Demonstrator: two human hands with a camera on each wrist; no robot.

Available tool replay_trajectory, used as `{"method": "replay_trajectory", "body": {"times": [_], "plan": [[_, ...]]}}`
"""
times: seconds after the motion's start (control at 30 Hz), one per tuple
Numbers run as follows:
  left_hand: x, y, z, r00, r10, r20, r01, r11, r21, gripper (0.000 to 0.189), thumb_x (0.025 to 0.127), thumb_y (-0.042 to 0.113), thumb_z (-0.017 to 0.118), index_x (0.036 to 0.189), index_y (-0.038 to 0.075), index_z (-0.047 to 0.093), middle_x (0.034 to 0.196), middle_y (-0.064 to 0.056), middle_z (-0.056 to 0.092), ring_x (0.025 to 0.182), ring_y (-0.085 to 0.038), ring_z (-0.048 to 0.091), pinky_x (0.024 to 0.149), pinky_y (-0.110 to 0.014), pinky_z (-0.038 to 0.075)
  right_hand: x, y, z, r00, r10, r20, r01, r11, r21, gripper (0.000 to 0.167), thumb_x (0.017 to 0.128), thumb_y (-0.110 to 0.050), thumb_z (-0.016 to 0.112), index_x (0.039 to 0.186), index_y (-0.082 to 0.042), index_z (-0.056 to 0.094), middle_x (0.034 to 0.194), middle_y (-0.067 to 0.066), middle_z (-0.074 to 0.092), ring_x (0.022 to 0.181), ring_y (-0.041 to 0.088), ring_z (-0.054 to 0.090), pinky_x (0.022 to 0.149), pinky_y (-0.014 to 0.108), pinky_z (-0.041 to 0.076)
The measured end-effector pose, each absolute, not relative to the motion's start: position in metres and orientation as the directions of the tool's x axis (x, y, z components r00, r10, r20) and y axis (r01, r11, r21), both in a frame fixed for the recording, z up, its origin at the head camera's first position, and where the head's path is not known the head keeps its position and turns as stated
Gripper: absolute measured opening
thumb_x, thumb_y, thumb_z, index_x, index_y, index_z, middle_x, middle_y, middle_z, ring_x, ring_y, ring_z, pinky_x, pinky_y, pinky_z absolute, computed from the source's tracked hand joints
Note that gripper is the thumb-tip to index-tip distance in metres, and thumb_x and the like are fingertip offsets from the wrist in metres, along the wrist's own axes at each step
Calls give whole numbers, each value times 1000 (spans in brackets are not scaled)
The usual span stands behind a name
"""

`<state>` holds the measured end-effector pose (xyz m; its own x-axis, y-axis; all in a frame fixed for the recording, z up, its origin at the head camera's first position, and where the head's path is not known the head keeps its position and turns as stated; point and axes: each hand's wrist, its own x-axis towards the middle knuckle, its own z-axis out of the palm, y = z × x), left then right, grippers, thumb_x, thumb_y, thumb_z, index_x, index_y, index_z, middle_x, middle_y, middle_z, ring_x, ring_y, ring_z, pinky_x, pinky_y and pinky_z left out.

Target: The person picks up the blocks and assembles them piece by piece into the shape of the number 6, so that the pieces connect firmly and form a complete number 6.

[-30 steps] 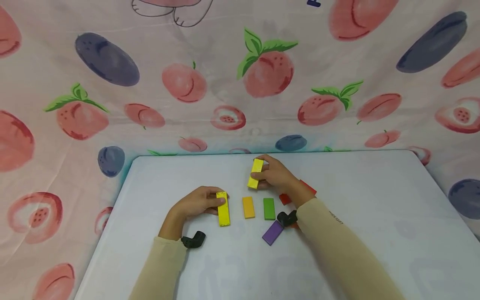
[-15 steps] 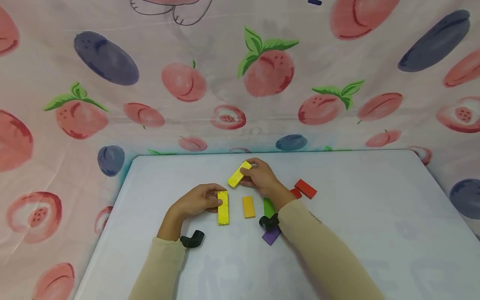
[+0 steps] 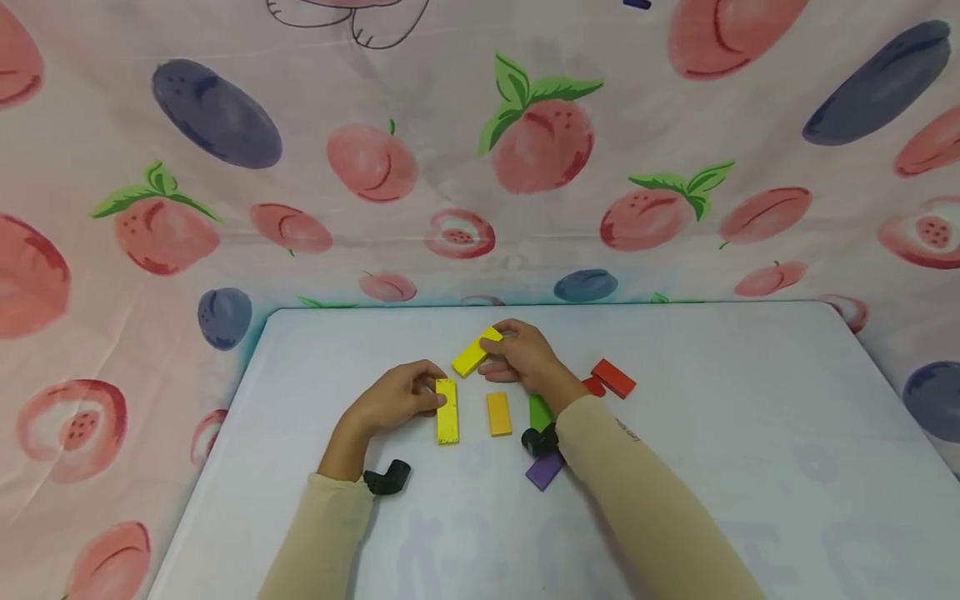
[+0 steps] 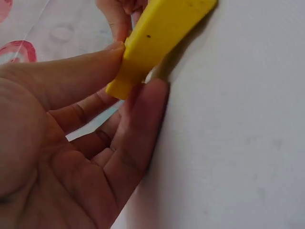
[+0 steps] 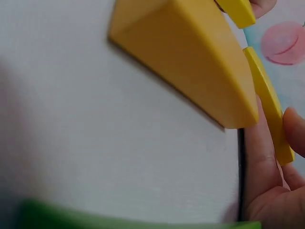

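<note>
My left hand (image 3: 397, 396) pinches a long yellow block (image 3: 447, 417) between thumb and fingers. The left wrist view shows the thumb on one side of this yellow block (image 4: 157, 40) and the fingers on the other. Farther back, my right hand (image 3: 525, 358) holds a second yellow block (image 3: 472, 353), slanted, its left end lower in the head view. The two yellow blocks are apart. Between and in front of the hands lies an orange-yellow block (image 3: 498, 414), which looms large in the right wrist view. A green block (image 3: 538, 412) is partly hidden by my right wrist.
To the right on the white table (image 3: 750, 450) lie two red blocks, one fully visible red block (image 3: 613, 377) and one partly covered. A purple block (image 3: 544, 472) sits below my right wrist. A fruit-printed cloth (image 3: 450, 167) hangs behind the table's back edge.
My right hand has moved left with its yellow block, which has turned from steep to more slanted. The red blocks are now more exposed. My left hand has barely moved.
</note>
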<state>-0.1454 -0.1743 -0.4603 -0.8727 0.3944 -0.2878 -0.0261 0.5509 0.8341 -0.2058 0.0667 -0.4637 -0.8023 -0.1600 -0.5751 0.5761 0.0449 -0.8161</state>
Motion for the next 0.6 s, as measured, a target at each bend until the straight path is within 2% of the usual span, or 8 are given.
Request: {"method": "replay_trajectory", "body": {"times": [0.17, 0.3, 0.4, 0.6], "plan": [[-145, -173, -460, -876, 394, -278, -1, 574, 819, 28, 93, 20, 75, 120, 12, 68, 96, -5, 65, 84, -18, 61, 82, -32, 51, -204, 65, -467, -826, -137, -546, 539, 91, -838, 55, 92, -26, 78, 143, -22, 56, 123, 10, 72, 78, 22, 78, 69, 32, 63], [-145, -171, -461, -881, 389, -270, 17, 596, 803, 29, 92, 23, 77, 118, 14, 67, 96, -3, 62, 85, -18, 57, 81, -32, 47, -204, 64, -470, -870, -84, -486, 460, 221, -860, 59, 87, -31, 83, 141, -22, 61, 109, 8, 75, 70, 20, 77, 65, 31, 62], [-145, -170, -460, -882, 370, -293, -2, 618, 786, 33, 90, 27, 79, 115, 12, 63, 90, -4, 61, 78, -18, 58, 76, -32, 47, -206, 65, -470, -887, -68, -456, 415, 315, -854, 58, 87, -33, 83, 139, -21, 62, 98, 11, 74, 66, 20, 76, 62, 29, 61], [-142, -174, -454, -862, 394, -318, 40, 679, 734, 50, 81, 34, 87, 117, 14, 60, 85, -2, 61, 73, -18, 57, 71, -32, 46, -214, 72, -467, -841, -120, -528, 464, 343, -817, 53, 89, -35, 81, 137, -27, 62, 102, 10, 73, 72, 18, 77, 64, 27, 61]]}}
